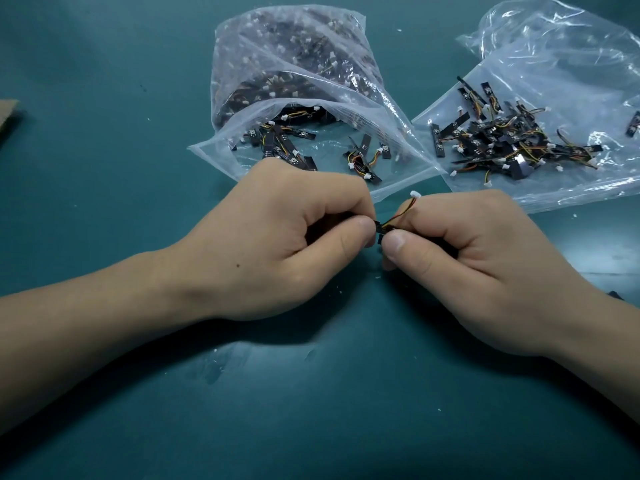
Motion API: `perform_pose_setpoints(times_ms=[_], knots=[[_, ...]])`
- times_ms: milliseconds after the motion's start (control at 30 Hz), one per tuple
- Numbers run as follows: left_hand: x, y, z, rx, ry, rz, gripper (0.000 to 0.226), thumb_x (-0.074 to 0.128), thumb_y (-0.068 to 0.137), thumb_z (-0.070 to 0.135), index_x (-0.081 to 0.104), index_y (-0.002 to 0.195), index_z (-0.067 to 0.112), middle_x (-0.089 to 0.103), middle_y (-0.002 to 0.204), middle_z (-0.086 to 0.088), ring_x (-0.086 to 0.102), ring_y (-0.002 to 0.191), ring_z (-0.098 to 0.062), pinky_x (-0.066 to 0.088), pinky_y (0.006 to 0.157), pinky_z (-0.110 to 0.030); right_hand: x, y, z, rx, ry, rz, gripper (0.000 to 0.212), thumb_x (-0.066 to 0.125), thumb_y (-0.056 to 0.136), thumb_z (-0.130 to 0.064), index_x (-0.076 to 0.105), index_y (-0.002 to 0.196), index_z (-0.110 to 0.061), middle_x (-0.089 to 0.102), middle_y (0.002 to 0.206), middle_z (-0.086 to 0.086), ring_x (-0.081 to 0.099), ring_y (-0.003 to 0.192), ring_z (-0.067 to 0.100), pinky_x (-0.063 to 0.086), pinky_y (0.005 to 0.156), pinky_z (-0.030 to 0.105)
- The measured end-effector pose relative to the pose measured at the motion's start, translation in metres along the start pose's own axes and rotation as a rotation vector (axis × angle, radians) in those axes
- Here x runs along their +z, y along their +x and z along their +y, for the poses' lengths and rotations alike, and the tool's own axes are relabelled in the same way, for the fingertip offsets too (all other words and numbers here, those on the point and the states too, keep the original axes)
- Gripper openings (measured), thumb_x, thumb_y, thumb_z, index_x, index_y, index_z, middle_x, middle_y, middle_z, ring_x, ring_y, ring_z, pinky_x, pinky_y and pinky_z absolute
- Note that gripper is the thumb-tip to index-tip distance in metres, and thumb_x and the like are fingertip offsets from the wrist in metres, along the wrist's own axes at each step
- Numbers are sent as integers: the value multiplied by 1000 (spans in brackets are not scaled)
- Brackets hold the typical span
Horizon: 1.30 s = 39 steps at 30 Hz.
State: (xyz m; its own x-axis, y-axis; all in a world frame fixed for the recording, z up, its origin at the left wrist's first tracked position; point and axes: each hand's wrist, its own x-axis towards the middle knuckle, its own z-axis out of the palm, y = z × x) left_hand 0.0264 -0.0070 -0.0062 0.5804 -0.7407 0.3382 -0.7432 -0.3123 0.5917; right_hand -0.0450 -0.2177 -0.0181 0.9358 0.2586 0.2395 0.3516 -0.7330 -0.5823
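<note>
Your left hand [277, 237] and right hand [460, 258] both pinch one small wired strip [380, 233], near the bags [311, 98].

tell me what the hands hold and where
A small black circuit strip with coloured wires and a white plug: the left hand pinches one end, the right hand the end where the wires leave.

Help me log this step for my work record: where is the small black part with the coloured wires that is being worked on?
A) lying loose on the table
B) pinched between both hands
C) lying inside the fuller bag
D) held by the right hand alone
B: the left hand and the right hand both pinch the small black part at their fingertips, and its wires rise to a white connector.
</note>
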Motion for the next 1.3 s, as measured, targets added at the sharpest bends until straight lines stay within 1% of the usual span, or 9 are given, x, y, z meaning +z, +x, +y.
perform_pose_setpoints(times_ms=[67, 233, 367, 467, 667, 800, 967, 1133, 1300], knots=[[0, 0, 0, -1, -35, 0, 15, 60, 95, 14, 69, 83, 11, 49, 57, 10, 45, 54, -4, 31, 56, -11, 0, 0, 0, -3, 6, 9, 42, 47, 98, -43, 67, 75, -14, 60, 66, 0, 59, 66, 20, 45, 59, 43], [1, 0, -1, -19, -12, -4, 14, 59, 96, 15, 68, 85, 13, 51, 58, 9, 46, 55, -7, 32, 56, -12, 1, 0, 0, -32, 24, 21, 42, 51, 99, -39, 68, 70, -12, 57, 62, 3, 57, 62, 19, 42, 60, 42], [1, 0, -1, -16, -16, -5, 15, 58, 95, 15, 67, 84, 12, 52, 58, 5, 47, 56, -12, 34, 55, -17, -1, 0, -1, -22, 25, 13, 36, 53, 97, -36, 62, 70, -15, 52, 62, -1, 52, 61, 20, 42, 57, 43], [1, 0, -1, 0, -21, -7, 14, 59, 97, 16, 69, 87, 12, 49, 56, 9, 45, 54, -7, 30, 55, -12, -1, 0, -1, 2, 17, -11, 28, 53, 95, -31, 62, 73, -16, 53, 63, 0, 53, 62, 20, 43, 56, 45], [2, -1, -1, 34, -5, -18, 13, 60, 97, 16, 70, 90, 14, 48, 54, 10, 45, 52, -7, 29, 55, -11, -1, 1, -4, 24, 36, -25, 35, 48, 91, -38, 66, 72, -15, 55, 63, 1, 56, 62, 21, 44, 56, 45], [1, -1, -1, 25, 8, -41, 12, 59, 96, 17, 70, 89, 16, 51, 55, 8, 49, 53, -10, 33, 54, -16, -1, 1, -3, 37, 59, -39, 38, 50, 91, -38, 66, 70, -10, 56, 64, 5, 55, 62, 22, 44, 58, 46], [2, -1, -2, 8, 55, -111, 17, 56, 90, 18, 71, 81, 18, 50, 53, 5, 49, 52, -15, 40, 51, -30, -1, 2, -3, 9, -4, -54, 35, 51, 92, -34, 65, 70, -10, 56, 62, 2, 56, 63, 24, 43, 57, 46], [2, 0, -1, -15, 63, -130, 20, 54, 87, 19, 72, 80, 20, 51, 52, 4, 49, 51, -15, 42, 51, -33, -1, 2, -4, 9, -10, -56, 37, 47, 90, -39, 64, 70, -13, 55, 61, -1, 55, 63, 20, 43, 56, 45], [1, 0, 1, -26, 47, -132, 22, 53, 85, 19, 74, 78, 19, 52, 52, 2, 48, 51, -16, 41, 50, -32, -2, 2, -5, 13, -29, -66, 35, 47, 91, -37, 66, 73, -14, 59, 64, -3, 57, 66, 18, 44, 59, 45]])
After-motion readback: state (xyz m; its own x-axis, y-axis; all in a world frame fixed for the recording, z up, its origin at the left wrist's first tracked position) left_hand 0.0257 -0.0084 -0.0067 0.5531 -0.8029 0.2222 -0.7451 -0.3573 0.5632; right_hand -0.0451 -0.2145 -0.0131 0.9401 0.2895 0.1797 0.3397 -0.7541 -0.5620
